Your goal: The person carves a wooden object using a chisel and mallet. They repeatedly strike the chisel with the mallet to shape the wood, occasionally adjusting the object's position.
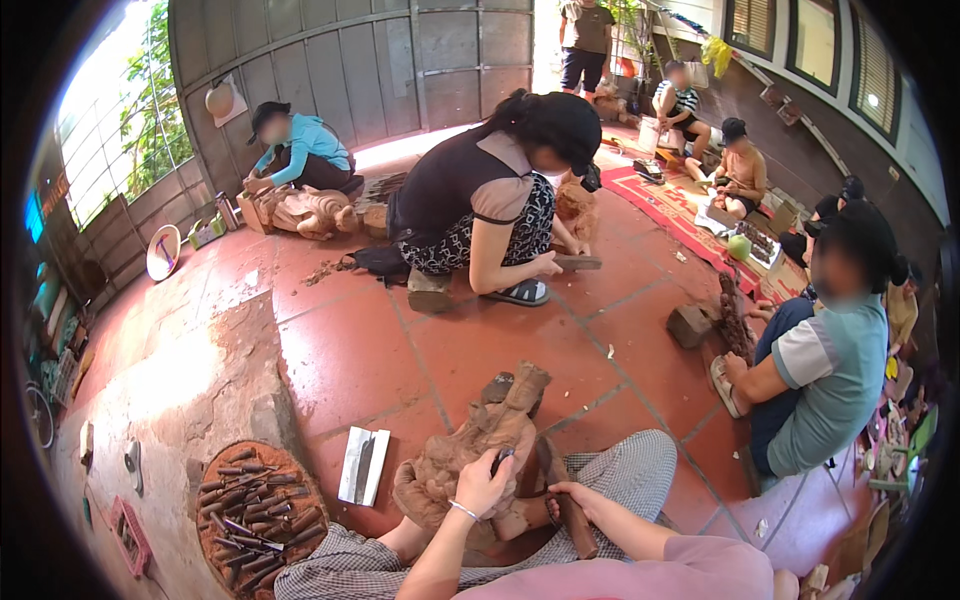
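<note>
Carving, brown wood, one piece: on the red tiled floor, between the seated person's legs, directly before the hands. Long axis slanting, from the near left to the far right; narrow, post-like end pointing away from the person and a little rightward, broad, rounded mass toward the near left. Surface deeply worked in folds and lobes; which end is the top, cannot be told.

Left hand, pale bracelet at wrist: over the near part of the carving, fingers closed about a small dark tool; its working tip hidden.

Right hand: closed round a wooden mallet, just right of the carving. Mallet's long axis runs from the far left to the near right, thick end toward the person. Contact between mallet and carving, not determinable.

Checked trousers: worn, either side of the work.

White sheet, with a grey flat bar on it: left of the carving, bar pointing away from the person.

Round tray, reddish-brown: farther left, bearing many wooden-handled tools, handles in mixed directions.
</note>
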### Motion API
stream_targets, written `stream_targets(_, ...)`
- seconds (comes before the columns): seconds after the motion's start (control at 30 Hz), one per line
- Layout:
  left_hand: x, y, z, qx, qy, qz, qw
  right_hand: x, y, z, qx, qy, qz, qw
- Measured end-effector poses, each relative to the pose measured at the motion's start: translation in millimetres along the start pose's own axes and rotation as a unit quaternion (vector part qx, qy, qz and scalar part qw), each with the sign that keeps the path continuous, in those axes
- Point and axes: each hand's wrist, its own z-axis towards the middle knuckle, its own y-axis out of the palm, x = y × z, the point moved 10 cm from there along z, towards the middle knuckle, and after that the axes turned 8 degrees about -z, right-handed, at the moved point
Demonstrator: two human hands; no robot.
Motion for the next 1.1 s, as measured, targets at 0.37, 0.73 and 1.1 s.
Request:
stream_targets(0.37,20,-5,0,0.014,0.014,0.02,1.0,-12,-8,13,0.036,-0.038,-0.056,0.997)
stream_targets(0.73,20,-5,-1,-0.002,0.01,0.033,0.999,-12,-1,6,0.057,-0.052,-0.082,0.994)
stream_targets(1.1,17,-1,-4,0.003,0.039,0.032,0.999,-13,-4,3,0.067,-0.055,-0.106,0.991)
